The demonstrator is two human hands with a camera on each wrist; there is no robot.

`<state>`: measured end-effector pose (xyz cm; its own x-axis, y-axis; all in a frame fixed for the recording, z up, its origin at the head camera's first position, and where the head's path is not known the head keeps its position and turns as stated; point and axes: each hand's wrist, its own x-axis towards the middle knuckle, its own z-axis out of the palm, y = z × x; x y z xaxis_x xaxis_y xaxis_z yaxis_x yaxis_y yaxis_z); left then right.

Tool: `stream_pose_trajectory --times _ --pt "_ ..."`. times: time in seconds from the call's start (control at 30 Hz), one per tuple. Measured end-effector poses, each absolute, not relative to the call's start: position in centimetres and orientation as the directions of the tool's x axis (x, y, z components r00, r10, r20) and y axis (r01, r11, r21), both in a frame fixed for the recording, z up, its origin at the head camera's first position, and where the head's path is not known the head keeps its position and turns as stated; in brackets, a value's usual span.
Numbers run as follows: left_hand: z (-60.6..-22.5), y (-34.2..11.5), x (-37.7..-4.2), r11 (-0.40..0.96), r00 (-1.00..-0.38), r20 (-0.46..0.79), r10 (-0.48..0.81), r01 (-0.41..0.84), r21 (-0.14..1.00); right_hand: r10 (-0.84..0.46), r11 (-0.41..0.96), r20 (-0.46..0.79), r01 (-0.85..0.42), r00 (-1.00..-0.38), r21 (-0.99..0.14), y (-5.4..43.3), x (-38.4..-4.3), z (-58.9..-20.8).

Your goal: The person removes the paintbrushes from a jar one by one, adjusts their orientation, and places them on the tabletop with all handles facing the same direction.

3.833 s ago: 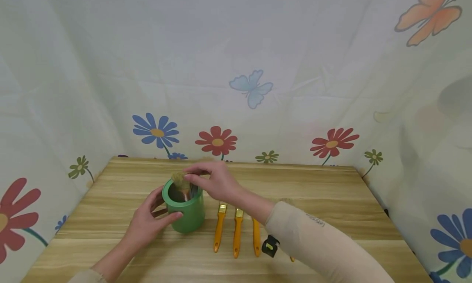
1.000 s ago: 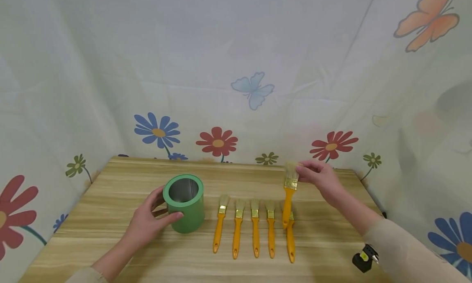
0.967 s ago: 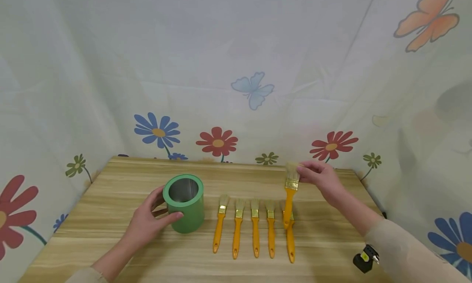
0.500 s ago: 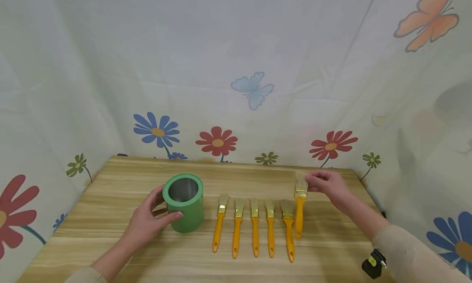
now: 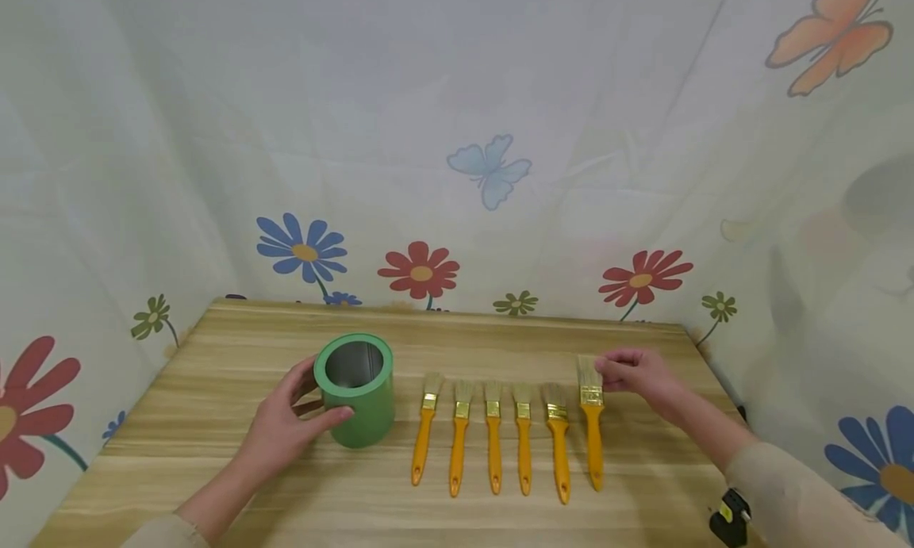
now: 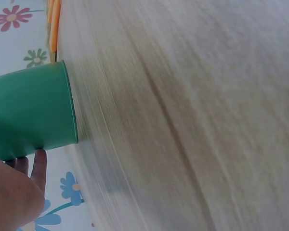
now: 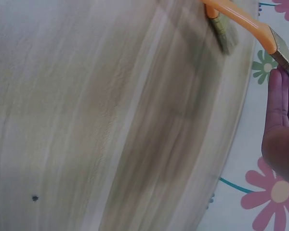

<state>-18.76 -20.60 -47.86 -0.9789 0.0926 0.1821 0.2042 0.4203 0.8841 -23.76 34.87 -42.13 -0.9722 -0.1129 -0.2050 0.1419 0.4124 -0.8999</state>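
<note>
My left hand holds the green can upright on the table, thumb on the near side and fingers around the far side. The can's open top shows a grey inside with nothing visible in it. At the right end of a row, my right hand pinches a paintbrush by its pale bristles. In the right wrist view, that paintbrush slants with its bristle end raised off the table. To its left lie several more orange-handled paintbrushes, the nearest being a wide paintbrush with darker bristles.
The wood-grain table carries the can and the brushes. A floral cloth hangs behind it and along both sides. A small black device hangs at the right sleeve.
My right hand came out of the can with a paintbrush, carried it right and lowered it beside the row. The can now looks empty. My left hand has kept its place on the can.
</note>
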Motion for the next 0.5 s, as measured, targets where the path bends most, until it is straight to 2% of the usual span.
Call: stream_pose_trajectory --times 0.5 --pt "-47.4 -20.6 -18.6 0.406 -0.981 0.169 0.093 0.192 0.894 -0.137 0.454 -0.235 0.15 -0.962 -0.878 35.8 -24.6 -45.4"
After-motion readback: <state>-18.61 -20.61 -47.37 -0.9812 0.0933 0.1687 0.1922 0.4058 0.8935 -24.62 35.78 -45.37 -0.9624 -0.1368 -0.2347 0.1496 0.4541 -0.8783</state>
